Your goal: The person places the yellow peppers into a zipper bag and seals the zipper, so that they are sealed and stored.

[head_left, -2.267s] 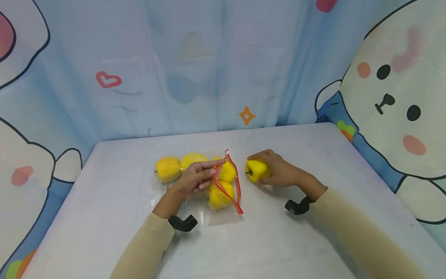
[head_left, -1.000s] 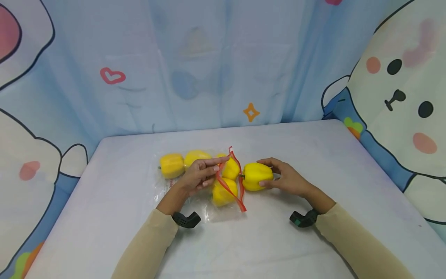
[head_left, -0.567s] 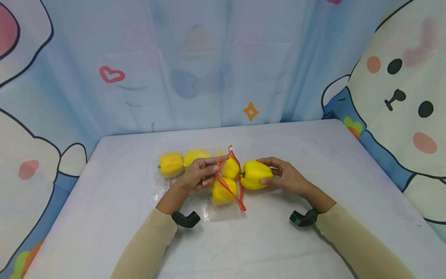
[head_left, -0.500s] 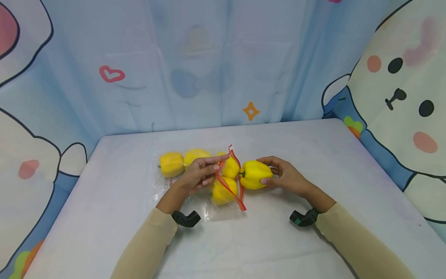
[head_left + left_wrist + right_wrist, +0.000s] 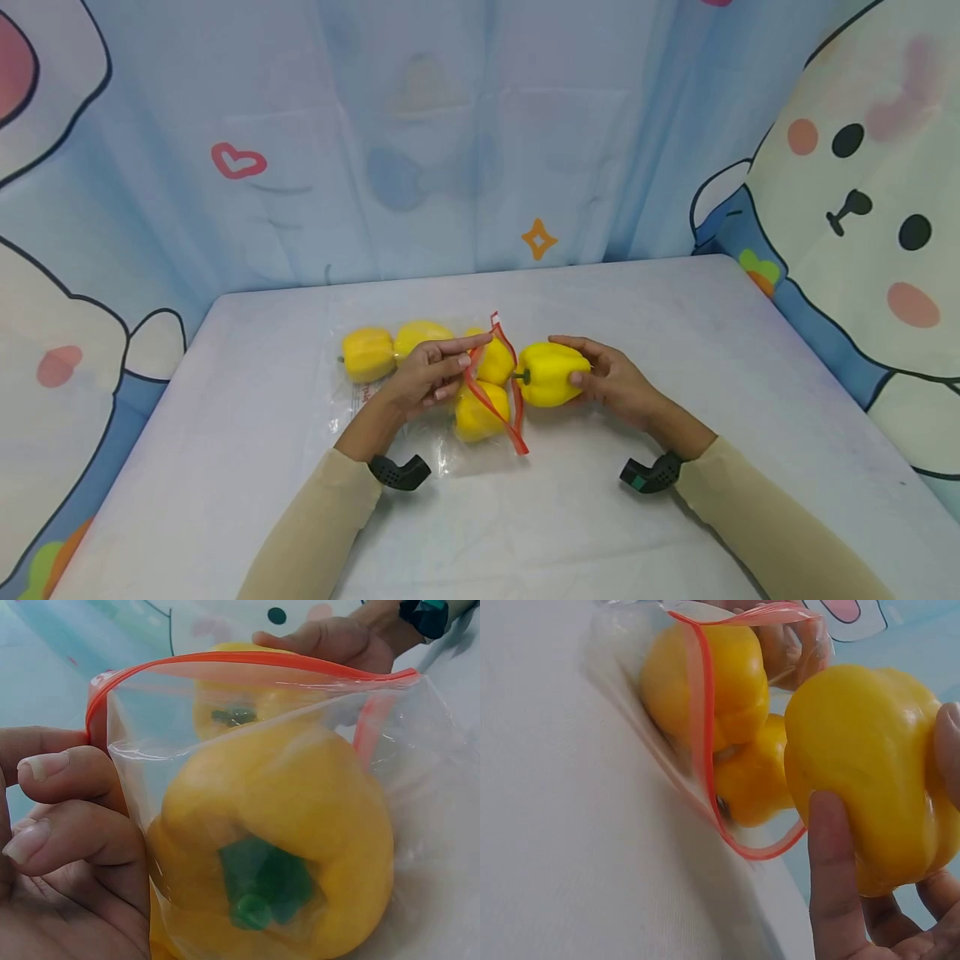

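Note:
My right hand (image 5: 611,379) grips a yellow bell pepper (image 5: 553,375), thumb on the near side and fingers round the far side. The pepper's green stem points left, right at the red-edged mouth of a clear zip bag (image 5: 468,458). My left hand (image 5: 423,379) holds the bag's rim, index finger stretched along the red strip and the other fingers bent. Several yellow bell peppers lie inside the bag; one pepper (image 5: 277,840) shows its stem through the plastic in the left wrist view. The right wrist view shows the red mouth (image 5: 705,712) standing apart, with peppers behind it.
The bag lies on a white-covered table (image 5: 600,517). A light blue curtain (image 5: 420,167) with cartoon prints hangs behind the table's far edge. Black wrist cameras (image 5: 401,473) sit on both wrists.
My right hand has brought the bell pepper left from beside the bag up to its red mouth and raised it slightly. My left hand keeps its hold on the rim.

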Demonstrator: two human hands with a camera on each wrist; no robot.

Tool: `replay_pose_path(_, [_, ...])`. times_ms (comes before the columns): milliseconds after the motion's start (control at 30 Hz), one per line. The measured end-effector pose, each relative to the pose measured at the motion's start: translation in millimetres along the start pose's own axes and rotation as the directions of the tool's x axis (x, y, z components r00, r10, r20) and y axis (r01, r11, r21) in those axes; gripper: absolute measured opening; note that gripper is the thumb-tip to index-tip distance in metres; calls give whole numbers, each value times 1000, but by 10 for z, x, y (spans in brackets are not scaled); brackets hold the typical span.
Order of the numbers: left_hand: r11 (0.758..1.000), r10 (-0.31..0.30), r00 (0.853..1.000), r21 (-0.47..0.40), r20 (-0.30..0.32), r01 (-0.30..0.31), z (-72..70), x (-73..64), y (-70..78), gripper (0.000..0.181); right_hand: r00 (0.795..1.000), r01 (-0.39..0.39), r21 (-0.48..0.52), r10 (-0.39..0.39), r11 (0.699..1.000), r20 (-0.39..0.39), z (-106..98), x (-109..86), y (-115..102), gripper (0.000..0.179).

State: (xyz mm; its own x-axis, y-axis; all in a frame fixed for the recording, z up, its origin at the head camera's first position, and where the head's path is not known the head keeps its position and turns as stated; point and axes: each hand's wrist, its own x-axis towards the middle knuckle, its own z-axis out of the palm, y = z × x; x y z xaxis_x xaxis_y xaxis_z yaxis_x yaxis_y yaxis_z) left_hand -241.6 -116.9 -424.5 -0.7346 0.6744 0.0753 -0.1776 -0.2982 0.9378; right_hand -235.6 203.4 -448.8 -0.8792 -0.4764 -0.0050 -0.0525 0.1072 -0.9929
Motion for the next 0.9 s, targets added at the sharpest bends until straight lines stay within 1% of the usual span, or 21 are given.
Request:
replay_pose_path(100, [1000, 0, 1000, 0, 0, 0, 2, -3, -5, 46, 1000, 15, 25, -15, 1000, 4, 8, -8, -10, 56])
replay_pose_path(267, [1000, -7, 1000, -4, -7, 7, 15, -13, -2, 46, 999, 39, 38, -39, 999, 1, 28, -14, -21, 54])
replay_pose_path(533, [1000, -25, 1000, 6, -15, 25, 26, -31, -3, 47, 997, 62, 12, -62, 998, 48, 72, -34, -9, 55])
replay_pose_path(667, [1000, -16, 1000, 9, -11, 16, 21, -17, 13, 48, 992, 108, -3, -107, 994, 65, 75, -30, -31, 58])
replay_pose_path(733, [1000, -16, 1000, 2, -10, 16, 17, -4, 23, 48, 990, 129, -19, -127, 991, 64, 75, -24, -52, 58])
replay_pose_path(900, [999, -46, 999, -13, -16, 46, 11, -1, 16, 47, 992, 122, -42, -121, 992, 41, 98, -35, -82, 59])
